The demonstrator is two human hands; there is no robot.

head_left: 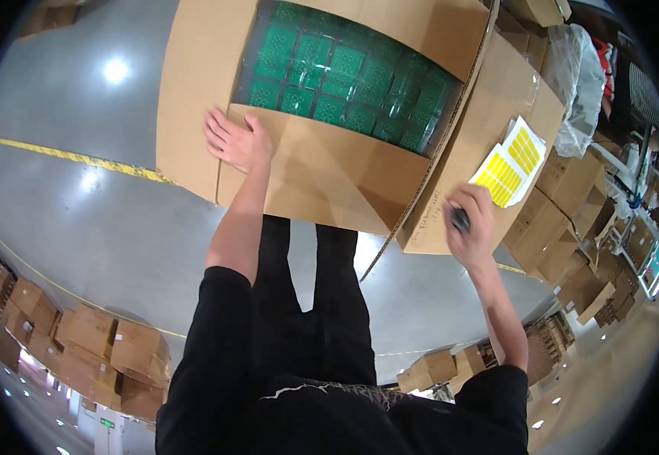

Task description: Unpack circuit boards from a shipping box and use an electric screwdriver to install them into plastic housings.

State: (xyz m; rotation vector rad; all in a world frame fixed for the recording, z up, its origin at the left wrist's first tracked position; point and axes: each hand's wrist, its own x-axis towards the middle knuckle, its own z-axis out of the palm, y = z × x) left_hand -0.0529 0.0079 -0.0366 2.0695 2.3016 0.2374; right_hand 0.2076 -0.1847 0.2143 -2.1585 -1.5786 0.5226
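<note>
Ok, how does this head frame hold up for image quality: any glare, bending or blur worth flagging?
Head view: strong fisheye, the floor's yellow line bows and the corners go black; ceiling lights leave bright glare spots on the grey floor; the green trays shine under clear film; the left hand on the open carton is sharp, while the right hand with its dark marker looks slightly soft.

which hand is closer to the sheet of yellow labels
The right. The right hand, gripping a dark marker, is just below the sheet of yellow labels on the closed carton. The left hand rests far across on the open box's front flap.
</note>
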